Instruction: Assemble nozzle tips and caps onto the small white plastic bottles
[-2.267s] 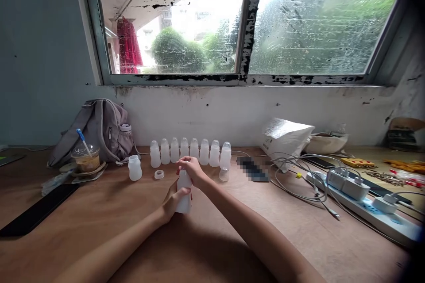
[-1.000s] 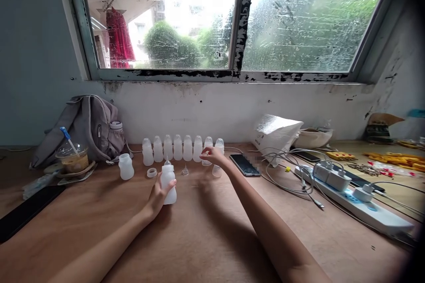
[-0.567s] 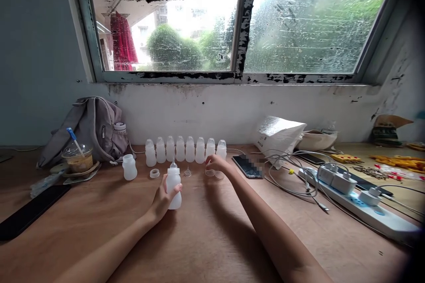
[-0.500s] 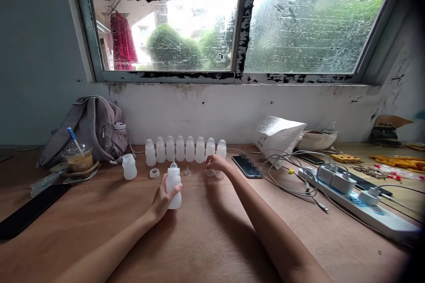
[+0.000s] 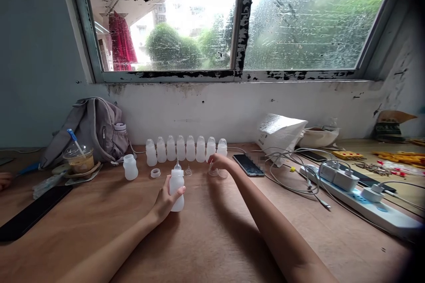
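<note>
My left hand is wrapped around a frosted baby bottle with a clear nipple on top, held upright just above or on the tabletop. My right hand reaches forward, fingers bent down and closed at a clear bottle cap. Beside it lies another clear cap. Left of these sits a loose nipple, and farther left a white collar ring. An uncovered bottle stands at the left. Behind everything, several capped bottles form a row, partly hidden by my right hand at its right end.
A phone, tangled cables and a power strip lie to the right. Leftward are an iced drink cup, a grey backpack and a black flat object. Another person's hand shows at the left edge.
The view has shifted slightly. My left hand still holds the bottle, and my right hand stays at the clear cap. Another person's hand has come into view at the far left.
</note>
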The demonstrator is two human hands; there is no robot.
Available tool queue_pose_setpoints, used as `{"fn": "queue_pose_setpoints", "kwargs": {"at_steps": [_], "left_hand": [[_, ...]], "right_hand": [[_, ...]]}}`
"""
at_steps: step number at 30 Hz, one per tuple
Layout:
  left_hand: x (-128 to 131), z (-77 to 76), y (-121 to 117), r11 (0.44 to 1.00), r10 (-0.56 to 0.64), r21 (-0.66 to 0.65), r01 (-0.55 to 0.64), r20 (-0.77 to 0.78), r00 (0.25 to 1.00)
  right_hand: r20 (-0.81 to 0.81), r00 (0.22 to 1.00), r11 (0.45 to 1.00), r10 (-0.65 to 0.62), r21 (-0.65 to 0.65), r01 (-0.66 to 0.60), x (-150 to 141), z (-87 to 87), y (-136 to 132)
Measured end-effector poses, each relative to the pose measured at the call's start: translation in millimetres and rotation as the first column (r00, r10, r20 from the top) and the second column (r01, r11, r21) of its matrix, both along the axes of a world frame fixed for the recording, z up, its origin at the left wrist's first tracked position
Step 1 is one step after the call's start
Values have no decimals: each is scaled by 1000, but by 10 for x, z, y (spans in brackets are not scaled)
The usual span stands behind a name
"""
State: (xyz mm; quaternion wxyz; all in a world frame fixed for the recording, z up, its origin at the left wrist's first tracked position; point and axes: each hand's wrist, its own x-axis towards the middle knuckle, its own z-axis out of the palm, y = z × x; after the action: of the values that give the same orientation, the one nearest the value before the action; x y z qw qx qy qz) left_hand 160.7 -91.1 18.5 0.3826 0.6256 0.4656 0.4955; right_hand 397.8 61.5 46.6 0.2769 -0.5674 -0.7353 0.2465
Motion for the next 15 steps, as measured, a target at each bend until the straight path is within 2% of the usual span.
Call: {"fn": "queue_pose_setpoints", "kwargs": {"at_steps": [4,6,7,9,10,12,15], "left_hand": [[5,-14,15,999,41,6,-41,-37,998],[4,-28,38,996,85,11,-84,-64,994],[1,-34,51,994,108,15,-107,-78,991],[-8,-36,72,989,149,23,-148,-116,982],[-13,-28,77,986,166,23,-164,-140,976],[-23,6,72,984,179,12,-180,-175,968],[-41,81,41,993,117,13,-116,-100,988]], "right_hand": [[-40,996,997,81,0,-82,-160,224,-202],[-81,973,975,218,-19,-220,-328,347,-371],[-98,954,957,283,-32,-287,-429,397,-466],[-144,872,870,468,-101,-483,-646,457,-652],[-129,853,847,506,-108,-520,-752,466,-734],[-56,877,878,478,-9,-479,-939,449,-857],[-3,948,937,317,159,-312,-1130,393,-943]]}}
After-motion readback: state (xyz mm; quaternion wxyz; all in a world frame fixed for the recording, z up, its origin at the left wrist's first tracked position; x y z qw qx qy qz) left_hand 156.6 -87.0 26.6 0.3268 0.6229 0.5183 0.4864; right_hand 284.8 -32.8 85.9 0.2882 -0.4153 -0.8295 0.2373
